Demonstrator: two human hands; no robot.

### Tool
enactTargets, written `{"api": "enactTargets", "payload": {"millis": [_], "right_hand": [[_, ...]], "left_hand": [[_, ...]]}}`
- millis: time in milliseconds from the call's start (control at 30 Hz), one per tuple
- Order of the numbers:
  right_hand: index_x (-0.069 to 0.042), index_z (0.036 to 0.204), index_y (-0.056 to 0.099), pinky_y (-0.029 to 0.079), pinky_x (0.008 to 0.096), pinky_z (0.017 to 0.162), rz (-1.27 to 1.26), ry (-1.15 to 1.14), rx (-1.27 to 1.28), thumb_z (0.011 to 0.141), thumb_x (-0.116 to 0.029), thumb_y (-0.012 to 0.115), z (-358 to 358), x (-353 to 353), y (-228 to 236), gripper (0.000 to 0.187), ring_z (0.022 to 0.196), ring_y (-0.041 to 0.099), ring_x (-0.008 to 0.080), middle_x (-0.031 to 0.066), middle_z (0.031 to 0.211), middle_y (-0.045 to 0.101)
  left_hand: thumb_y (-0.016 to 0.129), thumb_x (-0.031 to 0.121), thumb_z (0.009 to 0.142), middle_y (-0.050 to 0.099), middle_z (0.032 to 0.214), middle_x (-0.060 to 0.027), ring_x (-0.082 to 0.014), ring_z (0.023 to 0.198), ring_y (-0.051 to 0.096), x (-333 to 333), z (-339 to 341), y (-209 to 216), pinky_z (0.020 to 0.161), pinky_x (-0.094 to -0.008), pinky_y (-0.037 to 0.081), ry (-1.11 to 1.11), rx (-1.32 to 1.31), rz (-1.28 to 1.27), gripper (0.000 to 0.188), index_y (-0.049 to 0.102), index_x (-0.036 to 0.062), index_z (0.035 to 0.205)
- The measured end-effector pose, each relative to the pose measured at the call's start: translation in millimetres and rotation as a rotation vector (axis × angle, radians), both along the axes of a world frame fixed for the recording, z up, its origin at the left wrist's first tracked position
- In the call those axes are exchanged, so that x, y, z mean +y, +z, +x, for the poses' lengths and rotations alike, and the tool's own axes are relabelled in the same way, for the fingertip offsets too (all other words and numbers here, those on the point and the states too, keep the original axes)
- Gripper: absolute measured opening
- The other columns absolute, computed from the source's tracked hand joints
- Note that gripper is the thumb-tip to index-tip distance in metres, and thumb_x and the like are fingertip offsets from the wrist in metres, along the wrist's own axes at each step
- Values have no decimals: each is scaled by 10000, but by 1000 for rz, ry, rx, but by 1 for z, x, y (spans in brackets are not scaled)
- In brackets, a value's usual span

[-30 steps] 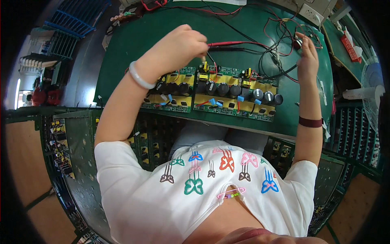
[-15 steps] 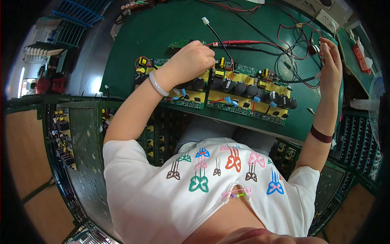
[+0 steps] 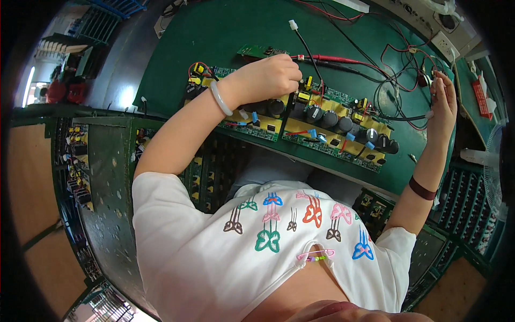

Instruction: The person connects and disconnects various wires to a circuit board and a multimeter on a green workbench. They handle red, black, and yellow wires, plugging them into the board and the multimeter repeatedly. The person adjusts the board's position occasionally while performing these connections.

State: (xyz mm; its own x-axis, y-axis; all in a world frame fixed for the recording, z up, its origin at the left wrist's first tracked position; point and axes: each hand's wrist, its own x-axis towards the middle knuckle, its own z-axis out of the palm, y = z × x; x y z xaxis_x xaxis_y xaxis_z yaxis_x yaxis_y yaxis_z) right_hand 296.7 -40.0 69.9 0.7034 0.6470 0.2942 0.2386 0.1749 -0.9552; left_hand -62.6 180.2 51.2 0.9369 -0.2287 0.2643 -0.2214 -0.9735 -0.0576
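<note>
My left hand (image 3: 270,81), with a pale bangle on its wrist, is closed over the left circuit board (image 3: 272,129); its fingers curl down, and whatever they grip is hidden. Beside it lies a second circuit board (image 3: 335,126), carrying black cylindrical capacitors, yellow parts and blue-tipped leads. At the right side of the table my right hand (image 3: 443,104) is raised, fingers drawn together near a thin red wire. What sits in those fingertips is too small to make out. A thick black cable (image 3: 399,117) ends close to this hand's palm side.
Red and black test leads (image 3: 332,59) run across the green table (image 3: 214,32) into a tangle of wires. A black lead with a white connector (image 3: 293,24) stands up behind the boards. A small green board (image 3: 257,50) lies behind my left hand. A wall socket (image 3: 445,45) is at far right.
The whole view has shifted slightly, so the boards and table appear a little farther right. Both hands keep nearly the same places relative to the boards and wires.
</note>
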Motion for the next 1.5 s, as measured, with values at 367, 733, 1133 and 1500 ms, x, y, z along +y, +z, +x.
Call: {"api": "enactTargets", "payload": {"millis": [367, 733, 1133, 1500], "right_hand": [[-38, 1228, 652, 415, 265, 929, -13, -31, 44, 998, -232, 635, -3, -2, 2, 301, 945, 537, 90, -2, 1068, 627], [-21, 1255, 642, 409, 267, 925, 82, 71, 132, 1005, -215, 619, 20, -19, 23, 318, 964, 558, 107, 34, 1149, 652], [78, 1347, 518, 500, 261, 851, 200, 458, 493, 989, -85, 597, 1, -16, 45, 401, 958, 613, 145, 153, 1198, 646], [6, 1284, 589, 523, 256, 851, 52, 569, 628, 984, -115, 630, -79, 30, 33, 326, 965, 630, 137, 70, 1084, 656]], "left_hand": [[645, 63, 736, 602, 848, -46, -219, 872, 607, -6, 3, 5, 871, -348, 493, 12, 26, 53, 31, 660, 55, 762], [634, 40, 732, 633, 833, -55, -225, 876, 636, -11, 17, 6, 881, -336, 501, 56, 149, 65, 26, 653, 45, 713], [769, 339, 830, 737, 1005, -150, -307, 940, 696, -2, 26, 21, 841, -386, 542, 545, 332, -611, 413, 742, -29, 1015], [476, 285, 1073, 696, 1094, -95, -151, 988, 610, -8, 76, -2, 914, -320, 487, 450, -174, -1377, 425, 455, 0, 1387]]}}
